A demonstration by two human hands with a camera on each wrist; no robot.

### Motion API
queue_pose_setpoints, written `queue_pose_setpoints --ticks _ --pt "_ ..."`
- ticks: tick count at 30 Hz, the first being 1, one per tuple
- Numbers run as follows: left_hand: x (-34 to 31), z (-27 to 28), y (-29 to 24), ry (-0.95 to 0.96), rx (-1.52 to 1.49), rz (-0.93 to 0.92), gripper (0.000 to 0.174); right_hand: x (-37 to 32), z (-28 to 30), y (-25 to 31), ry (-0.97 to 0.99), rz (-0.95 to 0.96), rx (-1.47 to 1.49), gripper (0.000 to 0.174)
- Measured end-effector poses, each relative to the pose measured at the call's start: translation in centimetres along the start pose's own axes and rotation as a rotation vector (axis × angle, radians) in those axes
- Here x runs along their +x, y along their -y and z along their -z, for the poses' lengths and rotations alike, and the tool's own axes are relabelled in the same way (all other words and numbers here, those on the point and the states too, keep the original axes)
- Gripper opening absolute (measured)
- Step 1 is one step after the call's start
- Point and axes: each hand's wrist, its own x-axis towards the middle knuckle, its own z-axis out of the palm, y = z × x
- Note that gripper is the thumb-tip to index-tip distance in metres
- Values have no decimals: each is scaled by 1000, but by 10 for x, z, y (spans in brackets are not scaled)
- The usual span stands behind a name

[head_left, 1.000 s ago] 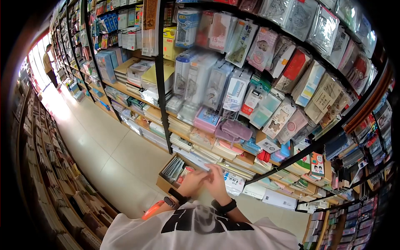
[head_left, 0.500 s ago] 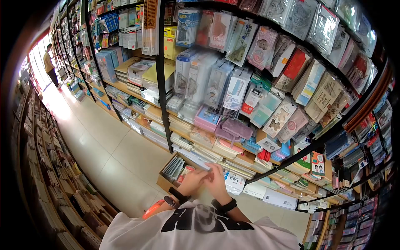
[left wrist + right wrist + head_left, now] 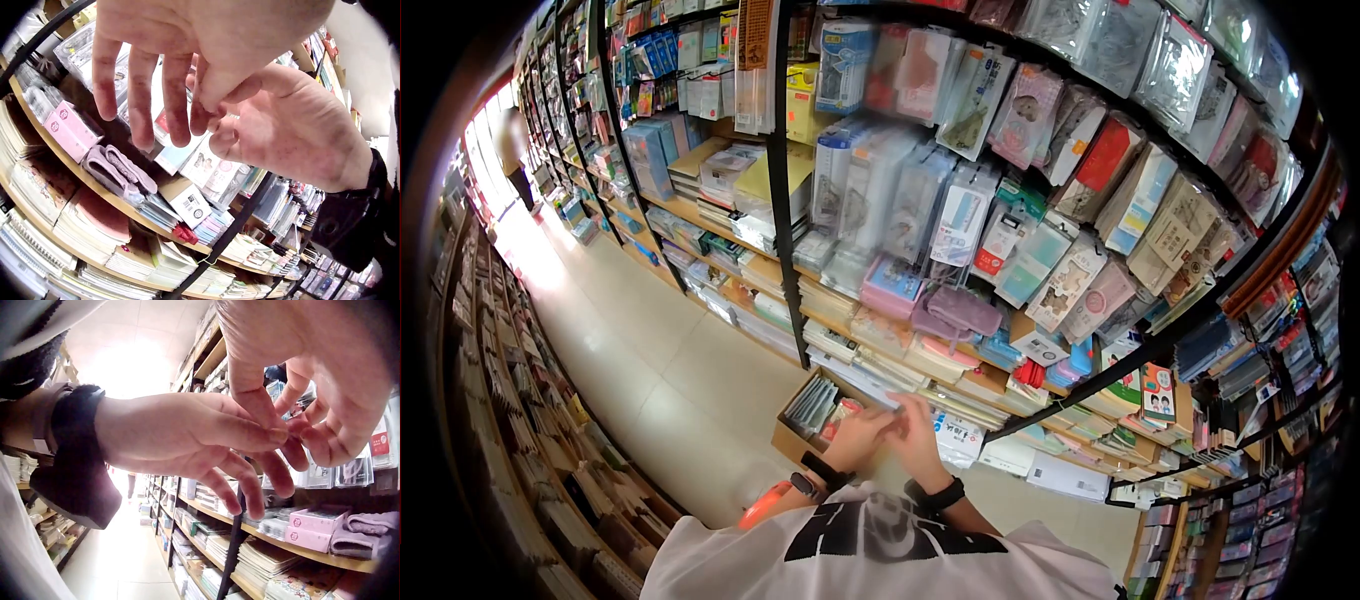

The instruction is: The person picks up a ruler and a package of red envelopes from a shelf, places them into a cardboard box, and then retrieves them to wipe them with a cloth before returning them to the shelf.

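Both hands meet in front of the chest, fingertips touching. In the left wrist view, the left hand (image 3: 212, 37) has several fingers hanging nearly straight, its thumb and index meeting the right hand (image 3: 297, 128). The right wrist view shows the right hand (image 3: 312, 350) from above, its fingers loosely bent around the fingertips of the left hand (image 3: 187, 428). No object shows between them. In the head view, a cardboard box (image 3: 788, 443) with packets (image 3: 809, 402) and a red item stands just beyond the left hand (image 3: 860, 437).
Shelves ahead hold hanging packages (image 3: 965, 225), a folded purple cloth item (image 3: 960, 312), pink boxes (image 3: 309, 528) and stacked notebooks (image 3: 94, 222). A bookshelf (image 3: 530, 450) runs along the left. A tiled aisle (image 3: 660, 370) leads to a bright doorway where a person (image 3: 512, 155) stands.
The head view has shifted very slightly, so the shelves and box sit a little further left. Both hands stay together in nearly the same pose.
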Motion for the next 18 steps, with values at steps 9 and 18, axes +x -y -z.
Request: queue_pose_setpoints --ticks 9,18 --pt "0 0 0 -22 -10 -27 19 2 -2 -12 14 -8 -141 58" --pt "11 -30 -1 66 -237 58 20 5 23 -29 44 -177 -78 64"
